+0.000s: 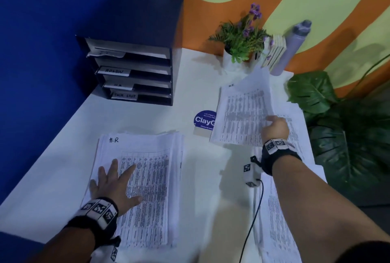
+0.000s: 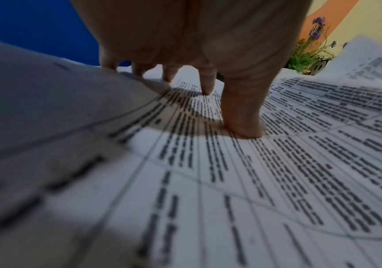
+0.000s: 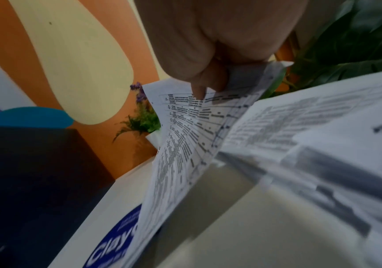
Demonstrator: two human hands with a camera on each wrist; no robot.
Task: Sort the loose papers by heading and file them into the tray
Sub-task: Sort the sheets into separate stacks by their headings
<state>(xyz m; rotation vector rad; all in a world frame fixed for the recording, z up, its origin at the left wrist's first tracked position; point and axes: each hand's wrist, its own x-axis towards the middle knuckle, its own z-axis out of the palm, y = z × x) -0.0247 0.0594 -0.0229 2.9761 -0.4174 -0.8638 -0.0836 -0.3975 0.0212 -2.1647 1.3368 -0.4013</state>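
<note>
A stack of printed sheets headed "H.R" [image 1: 147, 178] lies at the front left of the white table [image 1: 160, 115]. My left hand [image 1: 114, 184] rests flat on it, fingers spread; its thumb [image 2: 242, 116] presses the print. My right hand [image 1: 274, 127] pinches one printed sheet [image 1: 240, 113] and holds it tilted above the loose papers [image 1: 280, 210] at the right. The right wrist view shows the fingers [image 3: 208, 79] curled on that sheet [image 3: 185, 148]. A dark tiered file tray [image 1: 135, 73] with labelled slots stands at the back left.
A round blue "Clay" sign [image 1: 204, 121] stands mid-table beside the lifted sheet. A small potted purple-flowered plant [image 1: 240, 41], a striped box [image 1: 274, 54] and a grey bottle [image 1: 293, 45] line the back wall. A large leafy plant [image 1: 348, 132] stands off the right edge.
</note>
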